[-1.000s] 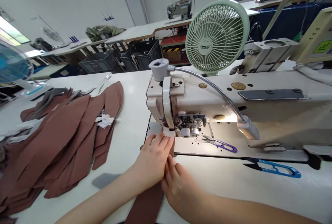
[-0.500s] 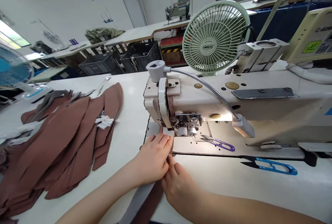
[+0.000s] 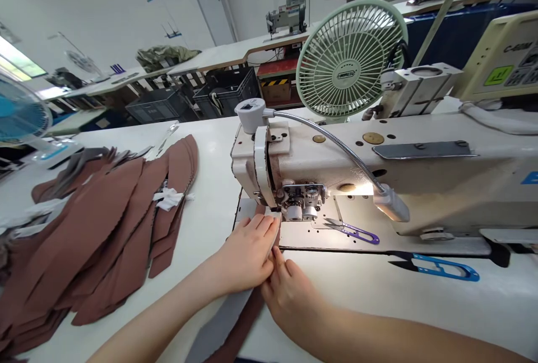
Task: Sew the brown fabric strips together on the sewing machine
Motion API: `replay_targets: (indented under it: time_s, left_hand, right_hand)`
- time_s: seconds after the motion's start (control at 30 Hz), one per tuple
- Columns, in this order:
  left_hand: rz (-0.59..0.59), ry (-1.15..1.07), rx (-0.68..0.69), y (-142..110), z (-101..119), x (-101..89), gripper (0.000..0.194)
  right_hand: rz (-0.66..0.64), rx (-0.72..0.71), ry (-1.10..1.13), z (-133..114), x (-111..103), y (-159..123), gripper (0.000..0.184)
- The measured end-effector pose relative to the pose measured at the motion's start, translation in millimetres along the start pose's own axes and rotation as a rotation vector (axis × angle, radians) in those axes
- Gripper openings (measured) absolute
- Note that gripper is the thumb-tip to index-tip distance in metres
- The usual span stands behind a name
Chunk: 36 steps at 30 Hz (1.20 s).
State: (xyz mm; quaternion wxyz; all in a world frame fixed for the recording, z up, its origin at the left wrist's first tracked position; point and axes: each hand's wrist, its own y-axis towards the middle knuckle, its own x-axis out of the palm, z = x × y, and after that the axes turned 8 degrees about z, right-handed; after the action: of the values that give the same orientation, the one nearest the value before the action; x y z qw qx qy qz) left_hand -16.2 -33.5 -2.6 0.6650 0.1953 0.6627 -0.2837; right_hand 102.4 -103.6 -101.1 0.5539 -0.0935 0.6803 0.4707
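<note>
A long brown fabric strip (image 3: 246,324) with a grey layer (image 3: 221,324) runs from the table's front edge up to the sewing machine (image 3: 260,156). My left hand (image 3: 246,254) lies over the strip just before the needle area, fingers close together, gripping the layers' edge. Just below it, my right hand (image 3: 290,301) pinches the strip's right edge between thumb and fingers. The two hands touch. Brown fabric shows beyond my left fingertips under the machine head. The needle tip and the fabric under my palms are hidden.
Stacked brown fabric pieces (image 3: 113,223) cover the table's left side. Purple thread snips (image 3: 355,232) lie on the machine bed, blue snips (image 3: 445,268) on the table at right. A lamp (image 3: 390,203) on a bent neck and a green fan (image 3: 351,60) stand near the machine.
The strip has advanced slightly toward the machine, with more brown showing beyond my left fingers. The grey layer's tail has shifted and lies wider. Both hands stay nearly in place.
</note>
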Motion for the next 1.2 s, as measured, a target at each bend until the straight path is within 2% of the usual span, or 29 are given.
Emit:
replay_targets:
  time_s: [0.13,0.27,0.37,0.47,0.6,0.73,0.87,1.03,1.1,1.2]
  left_hand:
    - [-0.031,-0.111,0.033,-9,1,-1.9,0.05]
    - [0.008,-0.185,-0.013,-5,0,5.2,0.041]
    - [0.012,-0.171,-0.023,4,-2,6.5,0.035]
    - [-0.053,-0.122,-0.051,8,-2,-0.1,0.04]
    - [-0.124,-0.097,0.003,-6,0,-9.8,0.052]
    - [-0.174,-0.063,0.046,-21,2,-8.2,0.058]
    - [-0.202,-0.006,-0.022,-16,4,0.8,0.039]
    - [-0.123,0.038,-0.041,-1,1,11.4,0.019]
    - [-0.091,0.047,-0.041,2,-2,14.3,0.018]
    - [-0.035,0.07,-0.02,5,-7,19.4,0.024]
  right_hand:
    - [-0.067,0.002,0.03,-3,1,-2,0.029]
    - [-0.054,-0.048,0.043,-6,-2,-1,0.031]
    - [-0.046,-0.06,0.049,-6,-3,1,0.029]
    - [-0.045,-0.055,0.042,-5,-2,2,0.028]
    - [0.03,-0.042,0.017,-3,0,1,0.029]
    - [0.098,-0.008,-0.019,-5,3,2,0.031]
    - [0.147,-0.003,-0.06,-11,4,6,0.035]
    - [0.079,-0.036,-0.094,-18,0,13,0.032]
    - [0.067,-0.073,-0.095,-20,-1,16,0.032]
    - [0.135,-0.103,-0.12,-21,1,19,0.032]
